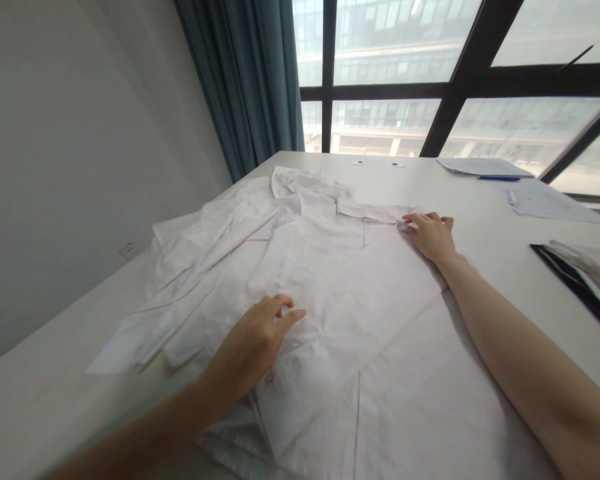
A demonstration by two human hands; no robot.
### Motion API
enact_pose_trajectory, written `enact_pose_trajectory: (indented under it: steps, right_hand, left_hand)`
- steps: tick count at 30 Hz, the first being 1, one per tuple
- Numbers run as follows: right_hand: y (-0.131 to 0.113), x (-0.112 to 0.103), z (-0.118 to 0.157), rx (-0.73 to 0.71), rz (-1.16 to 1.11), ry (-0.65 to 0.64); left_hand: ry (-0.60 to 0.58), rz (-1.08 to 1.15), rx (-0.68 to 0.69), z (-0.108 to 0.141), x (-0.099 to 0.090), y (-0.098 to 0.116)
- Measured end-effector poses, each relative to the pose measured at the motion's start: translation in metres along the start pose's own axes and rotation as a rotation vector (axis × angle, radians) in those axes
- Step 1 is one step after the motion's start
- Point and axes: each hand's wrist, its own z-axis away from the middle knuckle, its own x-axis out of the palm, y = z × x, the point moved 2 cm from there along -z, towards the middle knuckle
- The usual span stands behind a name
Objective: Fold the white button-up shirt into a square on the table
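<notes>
A large white coat [340,287] lies spread and creased over the white table, with a long sleeve [205,270] stretched toward the left. At the right end of a narrow cloth band [375,212], my right hand [433,237] has its thumb and fingers closed on the coat's edge. My left hand [260,333] hovers over or rests lightly on the coat's middle; I cannot tell if it touches. Its fingers are bent, and the thumb stands apart from them with no cloth visible between. The near end of the coat runs out of view at the bottom.
The table [40,373] meets a grey wall [80,153] on the left. Papers [555,200] and a blue pen [499,178] lie at the back right. A black-edged folder [575,280] sits at the right edge. Behind are a blue curtain [245,80] and windows.
</notes>
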Motion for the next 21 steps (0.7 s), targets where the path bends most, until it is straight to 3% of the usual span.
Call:
enact_pose_trajectory:
  steps: [5,10,14,18,21]
  right_hand:
    - [0.001,0.002,-0.001,0.017,0.002,-0.059]
    - [0.002,0.004,-0.002,0.040,0.010,-0.126]
    - [0.001,0.003,-0.001,0.065,0.011,-0.201]
    - [-0.001,-0.008,-0.010,0.063,-0.007,-0.313]
    - [-0.006,-0.031,-0.024,-0.010,-0.052,-0.410]
  left_hand:
    - [0.021,-0.008,0.132,-0.003,-0.014,0.016]
    - [-0.232,0.096,0.292,0.001,-0.013,0.033]
    - [-0.400,0.117,0.283,0.006,-0.006,0.031]
    - [-0.413,0.119,0.266,0.007,-0.004,0.028]
    - [-0.399,0.109,0.263,0.007,-0.004,0.028]
